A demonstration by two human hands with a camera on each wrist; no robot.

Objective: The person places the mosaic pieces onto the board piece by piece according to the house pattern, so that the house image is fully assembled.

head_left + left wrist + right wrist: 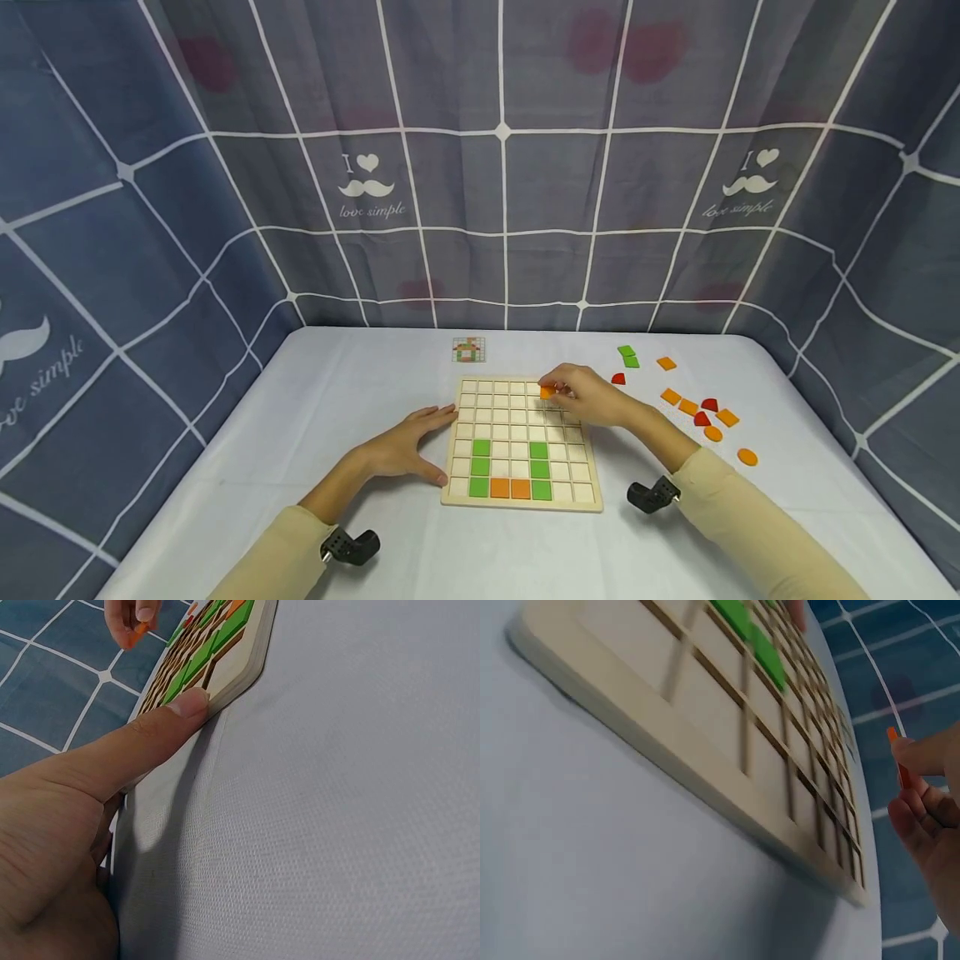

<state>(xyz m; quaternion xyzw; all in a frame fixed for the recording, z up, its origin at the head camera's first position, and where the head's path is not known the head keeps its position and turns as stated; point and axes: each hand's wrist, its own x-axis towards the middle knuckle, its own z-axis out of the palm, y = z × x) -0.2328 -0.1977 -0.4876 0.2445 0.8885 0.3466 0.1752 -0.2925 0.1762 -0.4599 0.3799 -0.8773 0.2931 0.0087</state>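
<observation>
A wooden grid board (522,467) lies on the table in front of me. Two columns of green square tiles (481,448) sit in its lower cells, with two orange square tiles (510,488) between them in the bottom row. My left hand (401,446) rests at the board's left edge, fingers spread; in the left wrist view the thumb (150,739) touches the rim. Over the upper part of the board, my right hand (588,395) pinches an orange tile (901,759) between thumb and fingers. In the right wrist view the tile is seen edge-on above the grid.
Right of the board lie loose pieces: green tiles (628,357), several orange squares (687,407), red pieces (709,404) and orange round ones (747,457). A small card with a coloured grid pattern (468,349) lies behind the board. A checked curtain (450,183) surrounds the white table (360,367).
</observation>
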